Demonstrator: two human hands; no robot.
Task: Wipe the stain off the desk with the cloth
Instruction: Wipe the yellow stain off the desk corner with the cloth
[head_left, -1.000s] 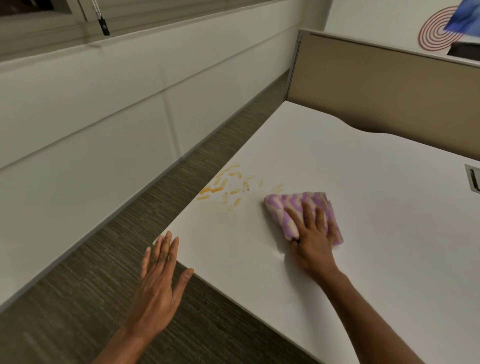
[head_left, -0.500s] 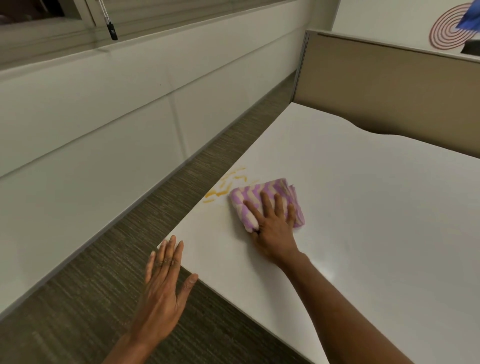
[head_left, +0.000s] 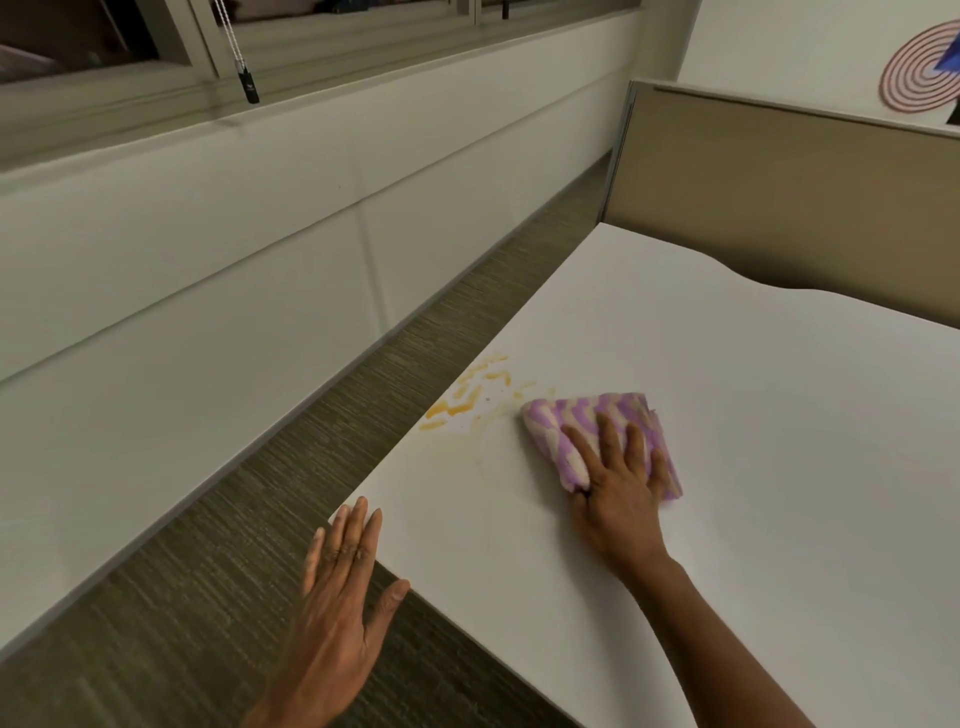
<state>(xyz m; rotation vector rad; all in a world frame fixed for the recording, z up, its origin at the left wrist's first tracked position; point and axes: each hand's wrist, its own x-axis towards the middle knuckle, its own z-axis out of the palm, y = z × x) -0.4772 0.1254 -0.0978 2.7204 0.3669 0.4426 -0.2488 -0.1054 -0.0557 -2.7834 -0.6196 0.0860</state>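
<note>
Purple-and-cream striped cloth (head_left: 602, 436) is pressed flat on the white desk (head_left: 779, 467) under the spread right hand (head_left: 621, 499), with the orange stain (head_left: 467, 397) at its ten o'clock. The left hand (head_left: 337, 613) is held open and empty at the desk's near corner.

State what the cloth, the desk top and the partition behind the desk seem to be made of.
Cloth: soft woven or knitted fabric, purple and cream pattern, bunched folds. Desk: smooth matte white board, probably laminate; flat, thin edge. Partition: beige panel, possibly fabric-covered, with a metal-looking frame.
</note>
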